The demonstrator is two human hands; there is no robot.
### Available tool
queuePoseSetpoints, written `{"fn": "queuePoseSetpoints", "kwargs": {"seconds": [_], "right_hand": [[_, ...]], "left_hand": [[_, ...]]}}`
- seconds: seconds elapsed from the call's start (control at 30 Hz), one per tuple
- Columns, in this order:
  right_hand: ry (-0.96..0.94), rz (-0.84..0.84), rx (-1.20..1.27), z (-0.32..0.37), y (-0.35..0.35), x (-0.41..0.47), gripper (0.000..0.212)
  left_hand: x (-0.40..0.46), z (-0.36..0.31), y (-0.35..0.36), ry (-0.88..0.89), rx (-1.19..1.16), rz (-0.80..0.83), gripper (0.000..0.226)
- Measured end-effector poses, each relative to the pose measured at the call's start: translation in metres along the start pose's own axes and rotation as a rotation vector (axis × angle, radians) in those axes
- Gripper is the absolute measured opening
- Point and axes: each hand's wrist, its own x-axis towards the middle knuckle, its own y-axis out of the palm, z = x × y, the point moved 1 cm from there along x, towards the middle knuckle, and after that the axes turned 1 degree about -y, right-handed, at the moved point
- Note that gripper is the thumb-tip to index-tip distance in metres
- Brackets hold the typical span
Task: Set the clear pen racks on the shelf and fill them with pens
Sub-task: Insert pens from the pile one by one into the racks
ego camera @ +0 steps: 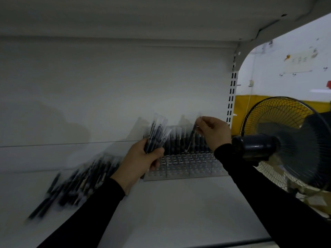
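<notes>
Head view: clear rack [186, 166] sits on shelf [170, 208] near back wall, right of centre. Back rows hold upright dark pens [180, 140]; front rows of cells bare. Left hand [141, 161] clenched round bundle [157, 134] of sleeved pens, held up just left of rack. Right hand [213, 131] pinches single pen [193, 135] by top, hanging over rack's back rows. Loose pile [75, 183] of pens lies on shelf, left, blurred. Fan [286, 140] beyond shelf's right end.
</notes>
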Motion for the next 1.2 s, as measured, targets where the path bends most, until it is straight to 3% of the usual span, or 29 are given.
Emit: {"fn": "queuePoseSetpoints", "kwargs": {"seconds": [0.17, 0.47, 0.77, 0.87, 1.03, 1.2], "right_hand": [[-0.004, 0.065, -0.068, -0.004, 0.011, 0.003, 0.026], [-0.014, 0.302, -0.319, -0.009, 0.023, -0.010, 0.025], [-0.008, 0.282, -0.365, -0.012, 0.013, -0.018, 0.031], [-0.039, 0.235, -0.290, -0.006, 0.009, -0.026, 0.040], [0.063, 0.379, 0.055, 0.002, 0.015, -0.042, 0.022], [0.147, 0.465, 0.279, 0.009, 0.020, -0.051, 0.021]], "left_hand": [[0.008, -0.002, 0.013, -0.020, -0.106, -0.016, 0.004], [0.005, 0.007, 0.015, -0.021, -0.167, -0.052, 0.005], [0.002, 0.009, 0.014, -0.038, -0.239, -0.025, 0.005], [0.002, 0.009, 0.016, -0.081, -0.291, -0.026, 0.007], [-0.001, 0.007, 0.023, -0.084, -0.309, 0.008, 0.007], [-0.004, 0.005, 0.027, -0.080, -0.311, 0.060, 0.008]]}}
